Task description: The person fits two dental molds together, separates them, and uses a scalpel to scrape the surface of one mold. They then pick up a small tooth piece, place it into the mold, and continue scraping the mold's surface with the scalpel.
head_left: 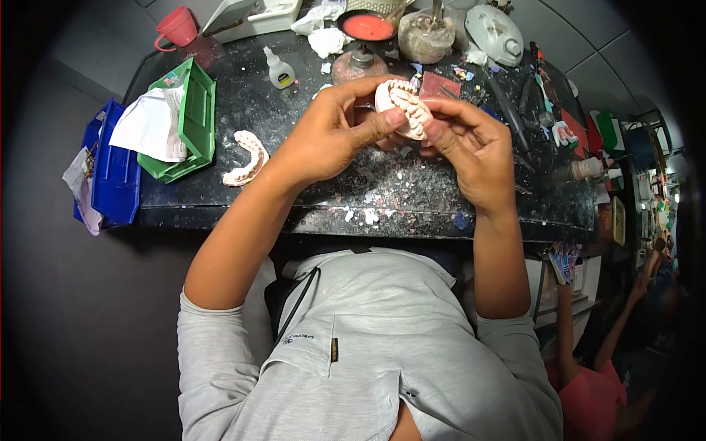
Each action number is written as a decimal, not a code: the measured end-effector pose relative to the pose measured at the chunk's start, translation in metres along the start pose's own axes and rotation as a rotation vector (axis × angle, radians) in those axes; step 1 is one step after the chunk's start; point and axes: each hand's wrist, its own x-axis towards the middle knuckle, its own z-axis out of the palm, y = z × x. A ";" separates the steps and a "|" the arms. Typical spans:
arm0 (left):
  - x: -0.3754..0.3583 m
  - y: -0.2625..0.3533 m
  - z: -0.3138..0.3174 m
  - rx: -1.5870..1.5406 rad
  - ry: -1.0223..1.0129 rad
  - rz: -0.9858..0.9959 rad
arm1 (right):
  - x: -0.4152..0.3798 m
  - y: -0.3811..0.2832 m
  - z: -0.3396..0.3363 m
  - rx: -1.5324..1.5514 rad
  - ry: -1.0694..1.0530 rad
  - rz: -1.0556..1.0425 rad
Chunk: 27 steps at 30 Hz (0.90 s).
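Above the black workbench I hold a pale plaster dental cast (404, 103) with rows of teeth showing. My left hand (340, 132) grips its left side, the thumb pressed near the teeth. On the other side, my right hand (471, 143) pinches the cast's right edge between thumb and fingers. Some of the fingers are hidden behind the cast. A second, horseshoe-shaped plaster dental cast (254, 163) lies on the bench to the left of my left forearm.
Green bins (197, 121) with papers and blue bins (118, 165) stand at left. Behind my hands are a small white bottle (279, 71), a glass burner (360, 62) and a red-filled bowl (368, 27). Plaster crumbs (368, 213) litter the front edge. Another person (592, 397) is at lower right.
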 end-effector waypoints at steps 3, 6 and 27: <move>0.000 -0.001 0.004 0.074 0.048 0.102 | 0.001 0.001 -0.001 0.026 -0.008 0.010; 0.001 -0.003 0.004 0.066 0.068 0.158 | 0.000 0.005 -0.005 0.054 -0.037 0.025; 0.005 -0.011 0.003 0.262 0.007 0.271 | -0.002 0.001 -0.001 0.154 -0.068 -0.009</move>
